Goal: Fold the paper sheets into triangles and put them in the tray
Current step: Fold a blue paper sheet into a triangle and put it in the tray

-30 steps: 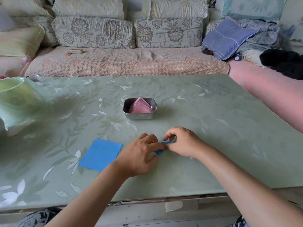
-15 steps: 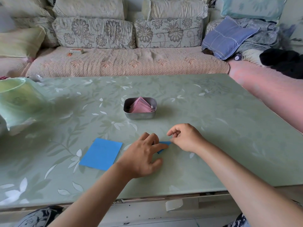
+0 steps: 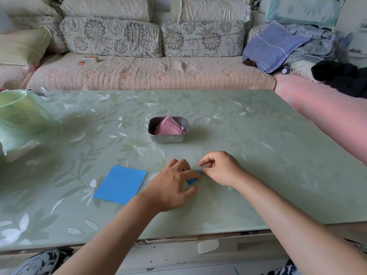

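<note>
The counter [image 3: 258, 155] holds it all. Nearer than the tray [image 3: 168, 139], the left hand [image 3: 172, 187] presses down with a flat, loose grip. The right hand [image 3: 220, 169] has its grip pinched. A flat blue sheet [image 3: 120, 184] lies nearer than the tray and to its left, not folded yet. Pink triangles [image 3: 168, 128] already sit inside the tray. Both hands work on the small blue paper [image 3: 193, 180], half folded, I think. Its long side slants, with the pinched tip pointing right.

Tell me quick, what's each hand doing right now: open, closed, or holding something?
Left hand: open, fingers pressing down on the folded blue paper.
Right hand: closed, pinching the tip of the same paper.
</note>
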Motion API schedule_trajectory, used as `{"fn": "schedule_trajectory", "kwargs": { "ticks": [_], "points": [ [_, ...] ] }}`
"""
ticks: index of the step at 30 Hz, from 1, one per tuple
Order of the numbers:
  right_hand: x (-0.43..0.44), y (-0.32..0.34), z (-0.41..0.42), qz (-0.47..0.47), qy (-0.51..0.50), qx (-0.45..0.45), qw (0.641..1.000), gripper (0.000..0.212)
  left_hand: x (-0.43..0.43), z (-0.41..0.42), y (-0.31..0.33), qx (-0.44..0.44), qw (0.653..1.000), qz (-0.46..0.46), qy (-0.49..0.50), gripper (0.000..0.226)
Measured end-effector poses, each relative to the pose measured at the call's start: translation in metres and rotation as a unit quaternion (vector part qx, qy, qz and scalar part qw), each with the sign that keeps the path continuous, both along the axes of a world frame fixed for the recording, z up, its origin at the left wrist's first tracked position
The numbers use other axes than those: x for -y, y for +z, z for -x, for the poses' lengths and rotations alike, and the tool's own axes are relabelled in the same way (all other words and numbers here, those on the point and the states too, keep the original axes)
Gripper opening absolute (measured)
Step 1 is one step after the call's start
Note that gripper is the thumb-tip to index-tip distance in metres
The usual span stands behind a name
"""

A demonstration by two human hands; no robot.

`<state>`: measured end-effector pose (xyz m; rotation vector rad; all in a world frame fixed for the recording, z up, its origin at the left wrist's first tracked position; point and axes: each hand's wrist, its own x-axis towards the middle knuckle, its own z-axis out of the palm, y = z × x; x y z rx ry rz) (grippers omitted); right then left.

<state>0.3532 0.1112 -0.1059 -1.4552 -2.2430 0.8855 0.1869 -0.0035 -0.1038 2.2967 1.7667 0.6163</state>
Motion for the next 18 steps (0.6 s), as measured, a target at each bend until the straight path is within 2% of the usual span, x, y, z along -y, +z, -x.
{"fn": "schedule_trajectory", "kwargs": {
  "ticks": [6, 18],
  "points": [
    [0.002, 0.003, 0.001, -0.001, 0.008, 0.003, 1.000, 0.019, 0.007, 0.007, -0.002, 0.071, 0.997, 0.021, -0.008, 0.021],
    [0.003, 0.004, -0.001, 0.017, 0.002, -0.005, 1.000, 0.018, 0.024, 0.020, 0.001, 0.058, 0.997, 0.030, -0.033, 0.025]
  ]
}}
